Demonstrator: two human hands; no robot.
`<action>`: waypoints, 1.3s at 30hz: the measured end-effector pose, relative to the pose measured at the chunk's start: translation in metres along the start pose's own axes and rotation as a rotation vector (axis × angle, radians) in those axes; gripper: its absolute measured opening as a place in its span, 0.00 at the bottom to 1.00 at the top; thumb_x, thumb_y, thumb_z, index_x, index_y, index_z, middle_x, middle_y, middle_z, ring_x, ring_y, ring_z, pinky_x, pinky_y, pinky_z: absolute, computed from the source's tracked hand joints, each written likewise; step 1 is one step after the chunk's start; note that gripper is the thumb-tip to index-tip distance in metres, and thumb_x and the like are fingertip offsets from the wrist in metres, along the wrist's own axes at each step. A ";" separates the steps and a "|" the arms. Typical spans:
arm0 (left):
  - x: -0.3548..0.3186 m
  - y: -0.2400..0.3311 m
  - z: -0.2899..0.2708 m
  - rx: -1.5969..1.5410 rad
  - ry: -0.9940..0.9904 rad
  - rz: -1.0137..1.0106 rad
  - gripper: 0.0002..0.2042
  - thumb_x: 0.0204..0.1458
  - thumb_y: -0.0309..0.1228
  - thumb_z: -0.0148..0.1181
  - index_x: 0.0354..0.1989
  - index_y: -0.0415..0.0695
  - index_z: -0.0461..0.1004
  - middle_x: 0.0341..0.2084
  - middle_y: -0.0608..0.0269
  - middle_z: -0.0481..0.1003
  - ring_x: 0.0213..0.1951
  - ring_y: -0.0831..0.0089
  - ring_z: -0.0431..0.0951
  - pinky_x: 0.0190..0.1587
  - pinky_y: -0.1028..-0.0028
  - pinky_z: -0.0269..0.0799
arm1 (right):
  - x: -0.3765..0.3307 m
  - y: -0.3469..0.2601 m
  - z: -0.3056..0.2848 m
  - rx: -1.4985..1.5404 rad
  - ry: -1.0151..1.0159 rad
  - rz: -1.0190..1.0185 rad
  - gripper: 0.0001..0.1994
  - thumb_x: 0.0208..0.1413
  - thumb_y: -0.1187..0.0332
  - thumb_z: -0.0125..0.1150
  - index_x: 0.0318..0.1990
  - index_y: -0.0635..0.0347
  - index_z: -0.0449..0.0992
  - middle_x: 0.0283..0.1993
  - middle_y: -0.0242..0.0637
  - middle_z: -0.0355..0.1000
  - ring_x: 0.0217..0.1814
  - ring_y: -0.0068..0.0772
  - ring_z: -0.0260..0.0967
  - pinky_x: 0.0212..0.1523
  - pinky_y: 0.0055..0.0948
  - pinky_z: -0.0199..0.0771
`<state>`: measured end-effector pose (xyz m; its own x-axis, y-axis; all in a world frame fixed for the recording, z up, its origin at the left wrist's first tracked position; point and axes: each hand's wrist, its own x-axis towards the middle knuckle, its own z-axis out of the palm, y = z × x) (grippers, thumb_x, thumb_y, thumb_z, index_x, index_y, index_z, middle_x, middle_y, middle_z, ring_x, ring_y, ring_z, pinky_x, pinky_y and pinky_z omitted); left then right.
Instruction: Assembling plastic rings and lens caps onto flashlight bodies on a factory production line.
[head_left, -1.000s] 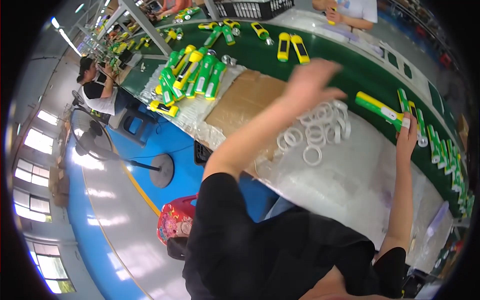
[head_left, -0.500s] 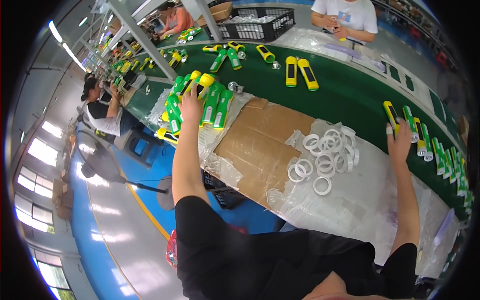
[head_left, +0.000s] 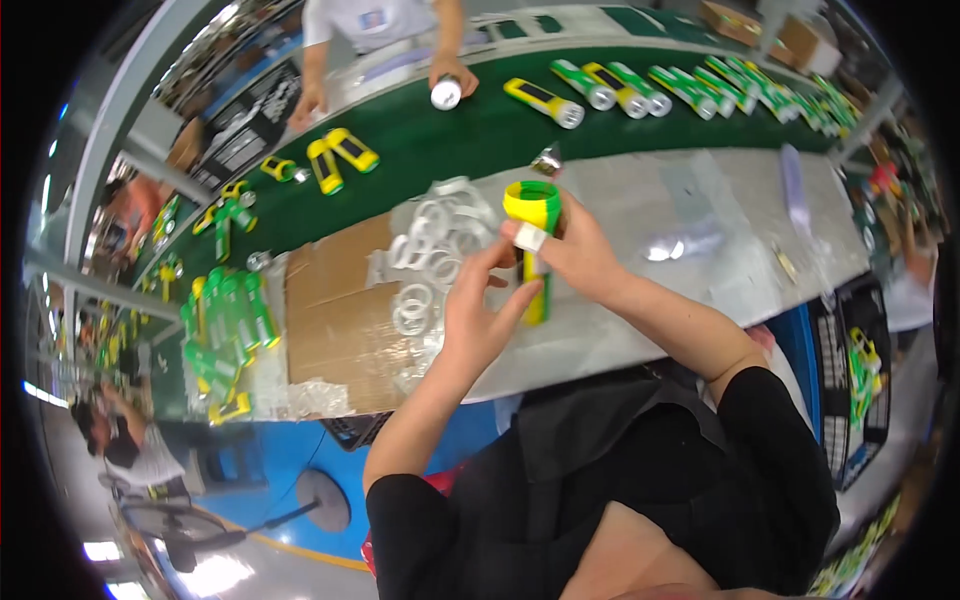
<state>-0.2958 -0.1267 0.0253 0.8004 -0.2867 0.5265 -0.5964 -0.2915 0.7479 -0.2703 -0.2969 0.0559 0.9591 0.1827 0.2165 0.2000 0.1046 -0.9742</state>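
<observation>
A yellow and green flashlight body (head_left: 537,210) stands nearly upright before me, its wide open end up and no lamp head in it. My right hand (head_left: 580,255) is wrapped round its upper part, with a white wrap on the thumb. My left hand (head_left: 480,315) closes on the lower part from the left, thumb across the front; its contact is partly hidden. Just behind the open end lies a shiny lamp head (head_left: 547,158). White plastic rings (head_left: 440,235) are heaped left of my hands.
Green and yellow flashlight bodies (head_left: 230,315) are piled at the left beside a cardboard sheet (head_left: 335,280). Finished-looking flashlights (head_left: 690,92) line the green belt (head_left: 430,140) at far right. Across it, a co-worker's hand (head_left: 452,72) holds a flashlight by its silver end.
My view has turned to the right. My left hand has left the pile and my right hand the flashlight row; both are now together on one flashlight body.
</observation>
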 end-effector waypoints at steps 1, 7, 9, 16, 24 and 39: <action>0.001 -0.004 0.012 -0.022 -0.024 0.006 0.27 0.50 0.25 0.67 0.59 0.40 0.65 0.46 0.57 0.75 0.47 0.71 0.75 0.42 0.72 0.74 | -0.016 -0.004 -0.015 -0.053 0.093 0.076 0.22 0.58 0.65 0.63 0.57 0.59 0.65 0.44 0.34 0.72 0.48 0.24 0.71 0.47 0.25 0.72; 0.049 0.032 0.090 -0.719 -0.096 -0.288 0.13 0.65 0.32 0.48 0.52 0.38 0.70 0.42 0.58 0.76 0.39 0.77 0.75 0.39 0.77 0.71 | -0.097 -0.003 -0.083 0.236 -0.215 0.247 0.33 0.51 0.55 0.68 0.59 0.63 0.63 0.37 0.37 0.71 0.37 0.28 0.69 0.42 0.29 0.69; 0.056 0.034 0.108 -0.787 -0.194 -0.292 0.14 0.65 0.34 0.48 0.52 0.39 0.71 0.41 0.58 0.77 0.39 0.77 0.75 0.39 0.77 0.70 | -0.115 -0.002 -0.089 0.193 -0.264 0.310 0.32 0.54 0.52 0.65 0.59 0.62 0.61 0.36 0.38 0.71 0.35 0.28 0.69 0.40 0.28 0.70; 0.055 0.054 0.118 -0.161 -0.425 0.371 0.22 0.63 0.48 0.47 0.50 0.42 0.75 0.43 0.57 0.79 0.47 0.64 0.79 0.49 0.68 0.71 | -0.133 0.003 -0.106 0.180 -0.063 0.236 0.24 0.62 0.61 0.58 0.60 0.64 0.61 0.46 0.39 0.71 0.42 0.29 0.74 0.45 0.29 0.75; 0.053 0.037 0.148 -0.267 -0.456 0.253 0.29 0.60 0.57 0.45 0.55 0.43 0.72 0.52 0.54 0.74 0.57 0.56 0.72 0.58 0.64 0.65 | -0.139 0.008 -0.105 0.396 0.219 0.328 0.22 0.65 0.63 0.52 0.63 0.57 0.61 0.48 0.42 0.71 0.37 0.30 0.73 0.39 0.27 0.74; 0.058 -0.019 0.148 -0.061 -0.347 -0.034 0.27 0.40 0.27 0.72 0.54 0.44 0.74 0.43 0.57 0.75 0.46 0.63 0.74 0.43 0.71 0.70 | -0.147 0.005 -0.128 0.385 0.220 0.267 0.26 0.62 0.52 0.55 0.59 0.60 0.63 0.36 0.43 0.70 0.33 0.32 0.70 0.36 0.29 0.71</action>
<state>-0.2471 -0.2731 -0.0179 0.7452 -0.5740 0.3395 -0.5562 -0.2542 0.7912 -0.3840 -0.4483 0.0107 0.9944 0.0468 -0.0953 -0.1061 0.4419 -0.8908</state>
